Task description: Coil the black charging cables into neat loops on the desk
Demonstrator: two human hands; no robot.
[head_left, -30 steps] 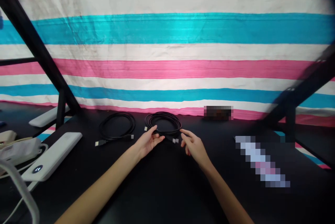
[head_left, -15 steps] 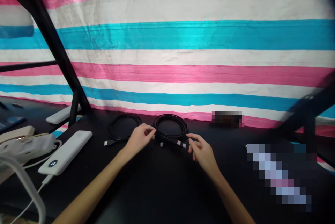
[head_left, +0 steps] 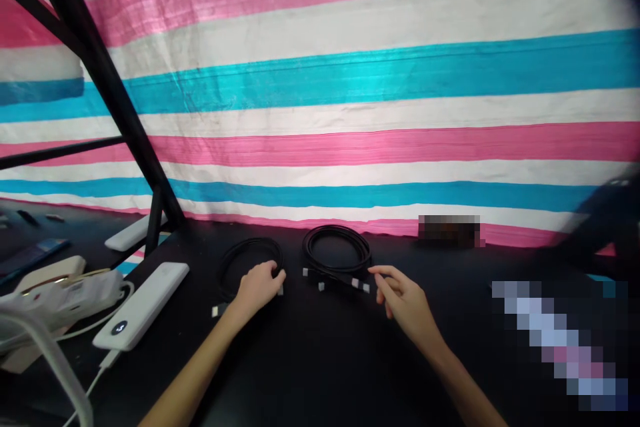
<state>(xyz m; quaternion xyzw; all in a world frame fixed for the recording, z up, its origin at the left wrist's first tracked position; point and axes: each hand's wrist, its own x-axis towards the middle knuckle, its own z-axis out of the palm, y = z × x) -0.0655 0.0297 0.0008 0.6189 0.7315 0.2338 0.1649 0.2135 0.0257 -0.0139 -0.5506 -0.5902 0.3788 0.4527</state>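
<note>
Two black USB cables lie coiled on the black table. On the front right of the left coiled cable is my left hand, its fingers curled down round it. A metal plug end shows just under the thumb, and another plug lies left of the wrist. The right coiled cable rests untouched by the left hand, with several metal-tipped plugs in front of it. My right hand hovers beside its rightmost plug, fingers loosely bent and apart, nothing visible in them.
At left are a white power bank with a cable plugged in, a white power strip, and another white slab. Black frame bars rise at left. A striped sheet hangs behind. Blurred-out objects are at right.
My left hand has moved left and nearer, from between the coils onto the left cable. The right hand stays beside the right coil's plug. The view has shifted slightly.
</note>
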